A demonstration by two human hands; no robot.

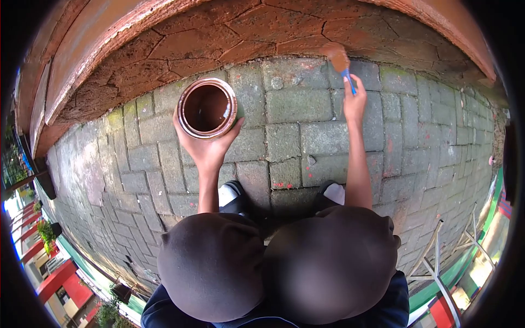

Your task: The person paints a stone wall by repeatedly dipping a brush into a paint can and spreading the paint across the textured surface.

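My left hand [209, 150] is wrapped round the lower side of an open paint can [208, 108], which has reddish-brown paint inside and smears on its rim. My right hand [354, 99] grips the blue handle of a paintbrush [342, 64]. Its wide head is coated in brown and lies against or close to the foot of the reddish-brown, stone-patterned wall [246, 33]; whether it touches cannot be told. The can is held left of the brush, above the paving.
Grey paving blocks [298, 104] with red spots stretch below the wall. My knees [210, 268] and sandalled feet [232, 197] are at the bottom centre. A metal frame [437, 273] stands at the lower right, and potted plants [46, 232] at the lower left.
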